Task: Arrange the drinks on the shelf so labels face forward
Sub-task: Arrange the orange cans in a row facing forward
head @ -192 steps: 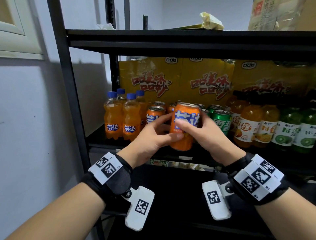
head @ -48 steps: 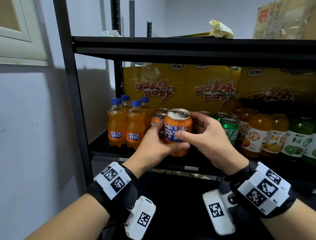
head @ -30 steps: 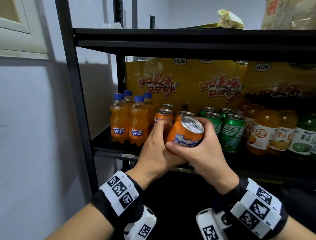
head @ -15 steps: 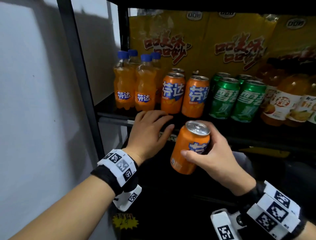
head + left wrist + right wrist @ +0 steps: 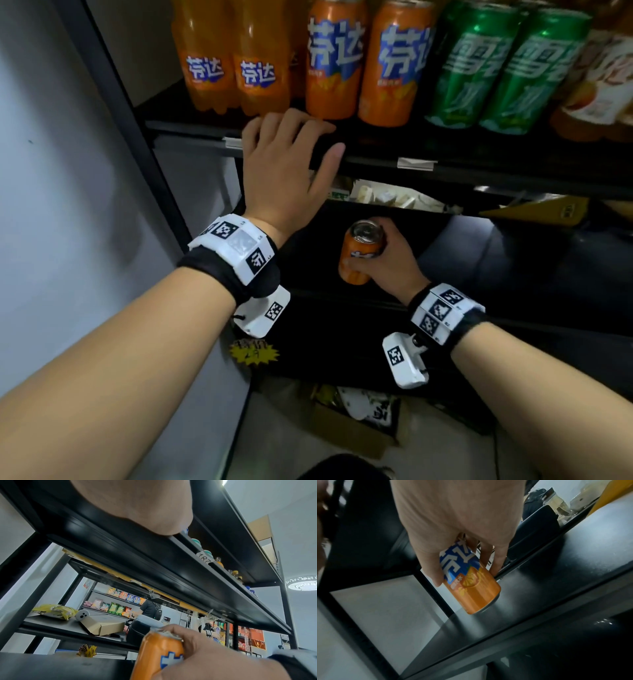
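My right hand [image 5: 363, 253] grips an orange can [image 5: 358, 260] round its upper body, below the drinks shelf [image 5: 479, 164]. The can tilts, top toward me, and its base is at or just above the black lower shelf [image 5: 556, 588]; I cannot tell whether it touches. Its blue label [image 5: 457, 561] shows in the right wrist view. My left hand [image 5: 294, 144] holds the drinks shelf's front edge, fingers on top and thumb in front. On that shelf two orange cans [image 5: 334, 58], two green cans [image 5: 469, 65] and orange bottles [image 5: 205, 58] stand with labels facing me.
A black upright post [image 5: 137, 137] and a grey wall [image 5: 51, 205] close off the left side. A yellow price sticker [image 5: 253, 353] hangs on the lower shelf's front. A cardboard box [image 5: 349, 431] sits on the floor below. Juice bottles [image 5: 599, 85] stand at the right.
My left hand let go of the can and moved to the shelf edge. The right hand carried the can down from the drinks shelf to the lower shelf. The head view tilted down.
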